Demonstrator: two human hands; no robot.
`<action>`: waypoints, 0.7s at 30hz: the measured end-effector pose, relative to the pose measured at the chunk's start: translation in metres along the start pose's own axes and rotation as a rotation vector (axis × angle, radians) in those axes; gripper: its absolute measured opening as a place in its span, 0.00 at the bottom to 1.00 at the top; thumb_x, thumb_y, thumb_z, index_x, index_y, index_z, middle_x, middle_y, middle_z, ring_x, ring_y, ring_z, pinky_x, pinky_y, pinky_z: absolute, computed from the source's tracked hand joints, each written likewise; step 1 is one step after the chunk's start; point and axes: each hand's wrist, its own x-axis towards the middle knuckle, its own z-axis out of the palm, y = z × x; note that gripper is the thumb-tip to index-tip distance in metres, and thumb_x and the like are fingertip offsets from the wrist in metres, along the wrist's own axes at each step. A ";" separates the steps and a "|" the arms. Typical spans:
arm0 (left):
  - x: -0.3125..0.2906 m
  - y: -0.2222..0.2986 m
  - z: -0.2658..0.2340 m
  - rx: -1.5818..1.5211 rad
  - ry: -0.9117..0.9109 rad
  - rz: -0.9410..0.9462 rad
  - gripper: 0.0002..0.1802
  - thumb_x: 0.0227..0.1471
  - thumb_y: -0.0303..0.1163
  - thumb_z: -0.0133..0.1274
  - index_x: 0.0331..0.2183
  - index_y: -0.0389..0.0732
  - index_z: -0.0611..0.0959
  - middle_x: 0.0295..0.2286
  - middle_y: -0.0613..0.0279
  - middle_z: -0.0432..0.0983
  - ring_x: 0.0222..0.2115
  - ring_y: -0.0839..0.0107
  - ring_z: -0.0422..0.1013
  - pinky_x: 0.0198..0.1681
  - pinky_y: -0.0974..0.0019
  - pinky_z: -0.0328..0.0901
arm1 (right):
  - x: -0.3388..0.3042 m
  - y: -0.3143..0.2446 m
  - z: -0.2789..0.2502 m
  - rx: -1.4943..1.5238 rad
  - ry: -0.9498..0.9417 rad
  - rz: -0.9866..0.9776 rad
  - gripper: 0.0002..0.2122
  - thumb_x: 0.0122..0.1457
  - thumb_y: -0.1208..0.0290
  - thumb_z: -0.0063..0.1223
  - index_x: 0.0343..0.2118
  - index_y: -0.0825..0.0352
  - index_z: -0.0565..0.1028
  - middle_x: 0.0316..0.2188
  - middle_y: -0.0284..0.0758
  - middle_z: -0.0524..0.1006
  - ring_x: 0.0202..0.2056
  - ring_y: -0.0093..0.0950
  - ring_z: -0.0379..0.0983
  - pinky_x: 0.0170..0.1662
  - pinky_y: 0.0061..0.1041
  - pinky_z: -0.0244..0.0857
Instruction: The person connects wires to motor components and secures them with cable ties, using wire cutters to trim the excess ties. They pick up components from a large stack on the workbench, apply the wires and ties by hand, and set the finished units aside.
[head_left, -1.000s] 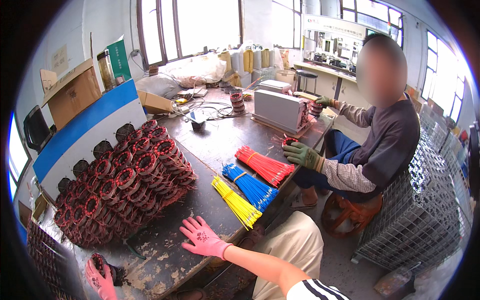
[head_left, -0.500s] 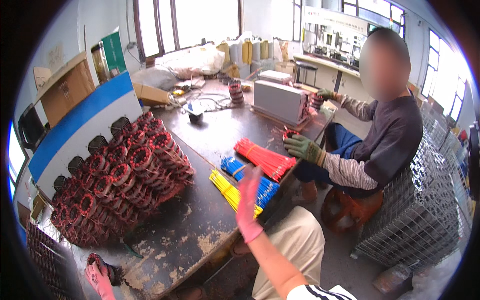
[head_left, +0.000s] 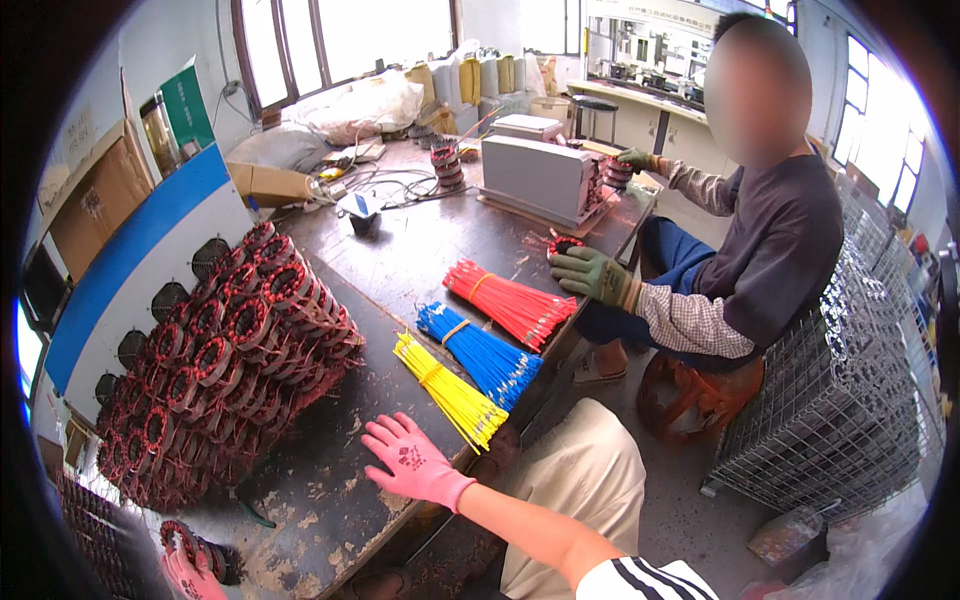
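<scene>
My left hand (head_left: 190, 577), in a pink glove, grips a motor stator (head_left: 222, 562) with dark red windings at the table's near left corner. Part of that hand is cut off by the rim of the picture. My right hand (head_left: 412, 462), also pink-gloved, is at the table's near edge with fingers spread and nothing in it. Just beyond it lie a bundle of yellow wires (head_left: 450, 390), a bundle of blue wires (head_left: 478, 355) and a bundle of red wires (head_left: 510, 303), each banded. A tall pile of stators (head_left: 225, 360) fills the table's left side.
Across the table's corner (head_left: 330, 520), a seated co-worker (head_left: 770, 230) in green gloves touches a stator (head_left: 566, 244) and another beside a grey box-shaped machine (head_left: 535, 180). A wire cage (head_left: 820, 420) of metal parts stands at right. A blue-and-white board (head_left: 150, 270) backs the pile.
My right hand has moved left and down from over the wire bundles to the table's near edge, fingers spreading. My left hand stays at the stator. The whole view has shifted slightly.
</scene>
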 end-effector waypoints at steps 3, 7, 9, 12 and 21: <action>-0.005 0.037 -0.031 -0.083 0.014 0.124 0.21 0.54 0.29 0.56 0.50 0.36 0.76 0.54 0.47 0.71 0.61 0.44 0.59 0.65 0.47 0.54 | 0.001 -0.004 -0.004 -0.019 -0.003 -0.012 0.25 0.60 0.54 0.54 0.55 0.67 0.73 0.59 0.45 0.70 0.64 0.44 0.60 0.69 0.47 0.47; -0.027 0.142 -0.055 -0.190 -0.027 0.361 0.22 0.51 0.36 0.60 0.47 0.39 0.77 0.52 0.51 0.73 0.61 0.44 0.61 0.65 0.43 0.53 | 0.001 -0.002 -0.010 -0.001 0.015 -0.008 0.23 0.60 0.56 0.55 0.53 0.67 0.74 0.59 0.45 0.70 0.64 0.44 0.61 0.69 0.47 0.47; -0.048 0.174 -0.048 -0.314 -0.139 0.345 0.23 0.44 0.35 0.62 0.44 0.41 0.78 0.50 0.55 0.74 0.60 0.45 0.62 0.66 0.42 0.53 | 0.002 -0.005 -0.006 0.014 0.008 -0.013 0.23 0.60 0.56 0.55 0.53 0.67 0.74 0.59 0.45 0.70 0.64 0.44 0.61 0.69 0.47 0.47; -0.056 0.213 -0.045 -0.462 -0.293 0.514 0.23 0.43 0.35 0.62 0.43 0.41 0.79 0.45 0.57 0.74 0.58 0.45 0.64 0.66 0.39 0.53 | 0.003 -0.007 -0.005 0.015 0.010 -0.008 0.23 0.60 0.56 0.56 0.53 0.67 0.74 0.59 0.45 0.70 0.64 0.44 0.61 0.69 0.47 0.47; -0.073 0.234 -0.027 -0.637 -0.258 0.431 0.31 0.49 0.50 0.62 0.50 0.44 0.78 0.51 0.56 0.72 0.58 0.44 0.63 0.63 0.35 0.53 | 0.003 -0.005 -0.011 -0.025 -0.020 0.002 0.23 0.59 0.57 0.56 0.54 0.66 0.74 0.59 0.43 0.70 0.64 0.42 0.61 0.69 0.46 0.47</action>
